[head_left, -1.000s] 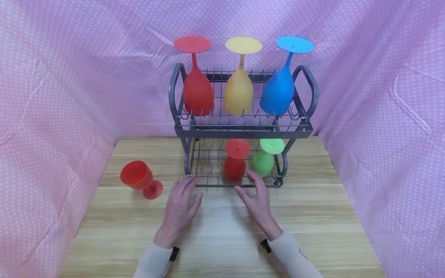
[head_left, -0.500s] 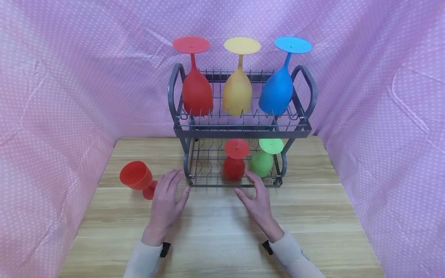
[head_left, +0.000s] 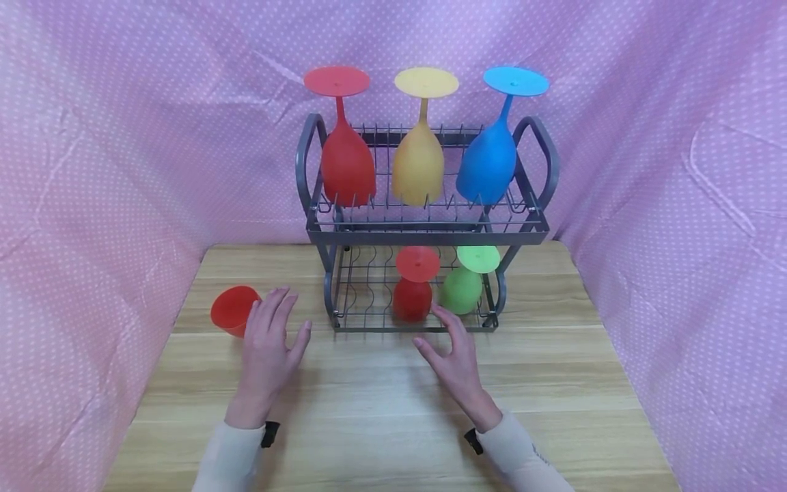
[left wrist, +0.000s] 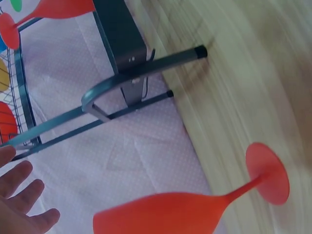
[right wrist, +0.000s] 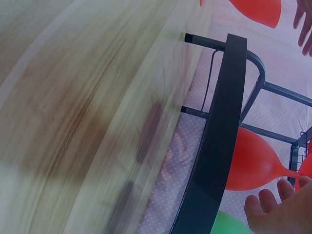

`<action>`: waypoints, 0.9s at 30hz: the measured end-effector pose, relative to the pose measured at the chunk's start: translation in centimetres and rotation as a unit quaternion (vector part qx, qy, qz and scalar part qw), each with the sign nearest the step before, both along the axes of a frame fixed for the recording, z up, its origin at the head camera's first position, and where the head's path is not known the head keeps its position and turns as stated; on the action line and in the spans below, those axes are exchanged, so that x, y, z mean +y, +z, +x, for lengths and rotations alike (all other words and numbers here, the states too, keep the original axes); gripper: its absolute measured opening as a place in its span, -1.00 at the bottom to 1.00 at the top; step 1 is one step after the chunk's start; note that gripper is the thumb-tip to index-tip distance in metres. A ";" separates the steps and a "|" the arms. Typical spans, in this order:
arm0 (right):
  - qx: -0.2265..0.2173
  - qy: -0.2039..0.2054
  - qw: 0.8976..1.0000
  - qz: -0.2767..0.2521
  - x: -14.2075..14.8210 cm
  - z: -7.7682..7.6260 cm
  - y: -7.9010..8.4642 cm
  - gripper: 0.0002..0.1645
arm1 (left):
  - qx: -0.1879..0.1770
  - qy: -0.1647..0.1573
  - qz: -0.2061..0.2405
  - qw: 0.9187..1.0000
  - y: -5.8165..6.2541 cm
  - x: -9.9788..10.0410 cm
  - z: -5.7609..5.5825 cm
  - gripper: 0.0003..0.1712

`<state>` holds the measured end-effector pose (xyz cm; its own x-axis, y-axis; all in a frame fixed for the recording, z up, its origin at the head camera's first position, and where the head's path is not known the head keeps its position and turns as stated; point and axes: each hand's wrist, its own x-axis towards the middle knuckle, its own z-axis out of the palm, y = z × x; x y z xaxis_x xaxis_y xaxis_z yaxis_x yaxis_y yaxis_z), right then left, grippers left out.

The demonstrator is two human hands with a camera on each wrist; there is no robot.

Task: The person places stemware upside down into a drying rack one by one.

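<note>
A red goblet (head_left: 230, 311) (left wrist: 161, 212) stands upright on the table, left of the dark metal rack (head_left: 424, 238). My left hand (head_left: 261, 352) hovers beside it, fingers spread and holding nothing; in the head view the hand covers the goblet's stem and foot. On the rack's lower tier another red goblet (head_left: 412, 299) (right wrist: 256, 161) hangs bowl down, and to its right is a green goblet (head_left: 461, 290). In front of these two is my right hand (head_left: 458, 359), thumb and fingers apart, its fingertips close to the red bowl with nothing in its grasp.
Upside down on the upper tier stand a red goblet (head_left: 348, 164), a yellow goblet (head_left: 418, 164) and a blue goblet (head_left: 488, 164). The wooden table (head_left: 381, 430) ends at pink dotted cloth (head_left: 123, 137) on the back and both sides.
My left hand has moved left from the rack's front left corner to the standing red goblet, now covering part of it. The right hand stays nearly where it was.
</note>
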<state>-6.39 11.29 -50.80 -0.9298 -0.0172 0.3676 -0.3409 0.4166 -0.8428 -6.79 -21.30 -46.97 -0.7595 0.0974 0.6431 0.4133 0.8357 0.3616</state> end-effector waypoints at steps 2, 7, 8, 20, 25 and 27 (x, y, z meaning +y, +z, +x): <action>-0.001 0.002 1.000 -0.001 0.0 0.0 0.0 -0.21 | 0.002 0.006 -0.007 1.000 0.2 -0.4 -0.1 -0.31; 0.004 0.004 1.000 0.004 0.0 0.1 -0.1 -0.20 | -0.001 0.022 -0.021 1.000 0.6 -1.5 -0.3 -0.29; 0.004 0.003 1.000 0.006 0.0 0.1 -0.1 -0.20 | -0.004 0.027 -0.023 0.999 0.7 -1.7 -0.4 -0.28; -0.007 -0.001 1.000 0.000 0.0 0.2 -0.2 -0.21 | -0.025 0.077 -0.006 0.997 1.3 -5.5 -1.1 -0.22; -0.005 -0.001 1.000 0.000 0.0 0.2 -0.3 -0.22 | -0.075 0.093 -0.013 0.993 1.7 -6.5 -1.3 -0.19; -0.001 0.000 1.000 0.001 0.0 0.2 -0.3 -0.22 | -0.109 0.100 -0.017 0.989 1.9 -6.8 -1.4 -0.16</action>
